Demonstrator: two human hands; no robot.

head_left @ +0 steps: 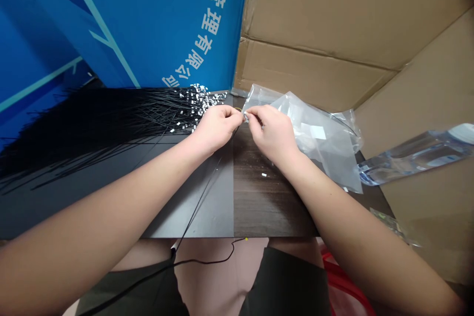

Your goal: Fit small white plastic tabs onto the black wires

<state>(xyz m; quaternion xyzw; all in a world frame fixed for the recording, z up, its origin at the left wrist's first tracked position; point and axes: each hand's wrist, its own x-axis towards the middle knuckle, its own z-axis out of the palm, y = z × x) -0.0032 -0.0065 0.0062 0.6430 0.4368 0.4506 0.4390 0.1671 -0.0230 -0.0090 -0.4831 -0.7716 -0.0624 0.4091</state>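
Note:
My left hand [218, 126] is closed in a pinch on a thin black wire [200, 197], which runs from the fingers down past the table's front edge. Facing it, my right hand [272, 131] pinches a small whitish piece [245, 115] where the fingertips of both hands meet. Fingers partly hide this piece, so its exact kind does not show. Left of my hands lies a big bundle of black wires [111, 113], with small white pieces [200, 101] at the ends nearest me. Clear plastic bags [329, 145] lie just beyond my right hand.
A cardboard wall [314, 19] and a blue printed panel [166, 10] close off the back. At the right lies a clear plastic bottle [414, 155]. One loose white bit [264, 175] is on the dark wood tabletop [274, 212]. A black cable [148, 274] crosses my lap.

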